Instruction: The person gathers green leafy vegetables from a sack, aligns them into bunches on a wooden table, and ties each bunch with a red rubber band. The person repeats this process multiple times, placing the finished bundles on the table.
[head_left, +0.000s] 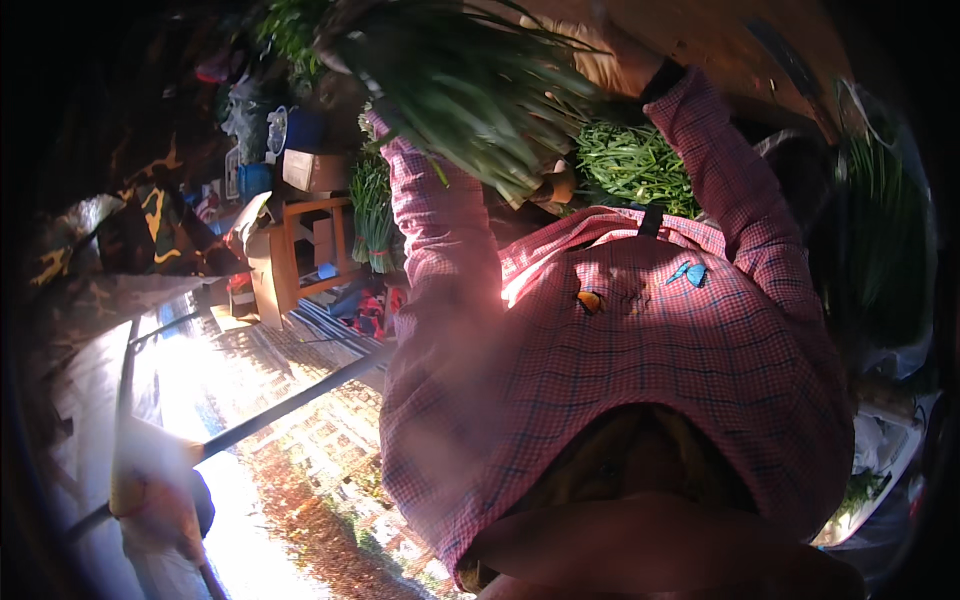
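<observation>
A large bunch of long green leafy stalks (472, 97), resembling garlic chives, slants across the top of the view, slightly blurred. My left hand (335, 58) is shaded and partly hidden at the bunch's left side, gripping it. At the other side, my right hand (626, 60) is beside the leaf ends, with its fingers partly covered; whether it grips any leaves is unclear. Below the right wrist, a heap of green stalks (634, 169) lies close to my body. A dark-bladed knife (784, 56) rests on the brown surface (712, 37) at upper right.
A clear plastic bag of green stalks (877, 225) stands on the right. Banded stalks (373, 217) are beyond my left arm. Farther left are cardboard boxes (270, 270), a wooden frame (322, 289), a metal bar (292, 405) and camouflage-patterned fabric (157, 225).
</observation>
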